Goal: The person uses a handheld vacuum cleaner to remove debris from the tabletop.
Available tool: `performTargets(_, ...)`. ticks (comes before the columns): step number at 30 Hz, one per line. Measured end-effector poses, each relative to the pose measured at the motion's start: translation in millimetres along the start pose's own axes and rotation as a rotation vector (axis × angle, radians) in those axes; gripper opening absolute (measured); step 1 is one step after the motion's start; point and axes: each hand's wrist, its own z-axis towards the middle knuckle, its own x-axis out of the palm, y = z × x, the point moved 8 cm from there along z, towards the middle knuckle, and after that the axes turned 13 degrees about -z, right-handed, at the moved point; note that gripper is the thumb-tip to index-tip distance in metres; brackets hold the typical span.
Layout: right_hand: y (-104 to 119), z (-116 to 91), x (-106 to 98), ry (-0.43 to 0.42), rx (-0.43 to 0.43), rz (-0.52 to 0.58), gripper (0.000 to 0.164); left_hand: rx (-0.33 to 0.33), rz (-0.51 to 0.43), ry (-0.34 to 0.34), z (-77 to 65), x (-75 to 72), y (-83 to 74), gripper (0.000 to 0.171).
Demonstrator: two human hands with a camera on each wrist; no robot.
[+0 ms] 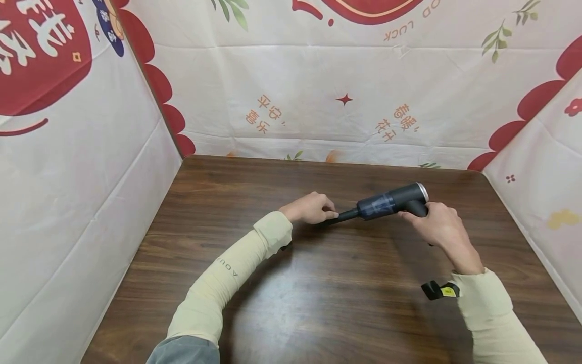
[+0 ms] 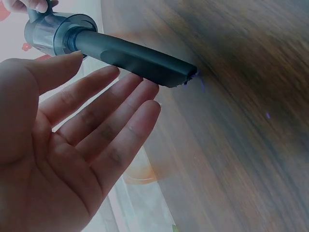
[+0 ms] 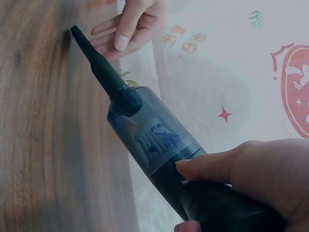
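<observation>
A black handheld vacuum cleaner (image 1: 392,199) is held tilted over the table, its narrow nozzle (image 2: 137,58) pointing left and down. My right hand (image 1: 443,227) grips its handle, thumb along the body in the right wrist view. The clear dust cup (image 3: 149,133) has a pale filter and some bluish-purple bits inside. My left hand (image 1: 311,208) is beside the nozzle, palm toward it, its fingers loosely extended. The fingertips reach the nozzle's side without curling round it; whether they touch cannot be told. Small purple bits (image 2: 195,75) show at the nozzle's mouth.
The brown wood-grain table (image 1: 291,313) stretches below both hands. A purple speck (image 2: 268,115) lies on it past the nozzle. White printed cloth (image 1: 309,76) walls in the back and both sides. A black strap (image 1: 436,290) with a yellow label sits at my right wrist.
</observation>
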Motion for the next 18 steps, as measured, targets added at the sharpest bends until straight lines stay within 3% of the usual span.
performTargets(10,-5.8,-0.5,4.1,0.058,0.019,-0.001,0.075,0.008,-0.014,0.031,1.3,4.4,-0.1,0.023)
performTargets(18,-3.8,3.6,6.7,0.054,0.017,-0.006,0.074,-0.010,-0.010,0.024,0.3,2.7,2.9,0.024)
